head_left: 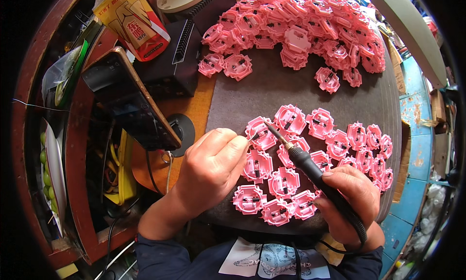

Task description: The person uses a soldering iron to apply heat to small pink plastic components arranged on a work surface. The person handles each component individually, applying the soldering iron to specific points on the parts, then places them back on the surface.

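My right hand (350,202) grips a black soldering iron (306,161), its tip resting on a pink plastic part (262,134) near the middle of a dark grey mat (272,90). My left hand (211,171) pinches a thin solder wire (253,137) whose end meets the same pink part beside the iron tip. Around both hands, several pink plastic parts with small black components lie flat in rows (340,144). A big loose heap of the same pink parts (301,27) covers the far side of the mat.
A phone (128,100) leans on a stand at the left, with a black box (177,57) behind it. A red and yellow packet (131,20) lies at the top left. Cables and a wooden rim (77,149) border the left side. A blue floor shows at the right.
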